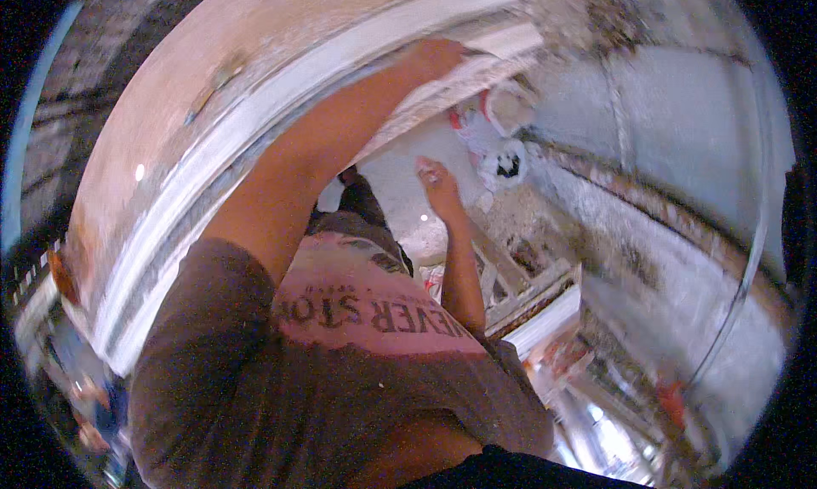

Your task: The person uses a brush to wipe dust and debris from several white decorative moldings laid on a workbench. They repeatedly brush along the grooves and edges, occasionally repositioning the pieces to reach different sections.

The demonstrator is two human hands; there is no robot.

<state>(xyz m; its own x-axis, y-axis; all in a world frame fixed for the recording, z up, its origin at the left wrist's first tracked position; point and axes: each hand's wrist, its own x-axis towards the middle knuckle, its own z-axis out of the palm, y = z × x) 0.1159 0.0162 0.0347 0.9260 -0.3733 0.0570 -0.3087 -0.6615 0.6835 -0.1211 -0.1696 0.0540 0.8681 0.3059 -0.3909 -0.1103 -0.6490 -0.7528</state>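
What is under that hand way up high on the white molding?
The left hand lies flat on the white molding. Only that white strip shows around it. The hand covers whatever is right beneath the palm.

1. Pretty sure I'm on a building site, indoors, mid-renovation.
2. Rough grey plastered wall (681, 123) on my right, stained and unfinished.
3. Long white moulding (255, 140) curving overhead, patchy bare ceiling (255, 38) beside it.
4. Stacked white trim pieces (545, 310) and clutter down on the floor.
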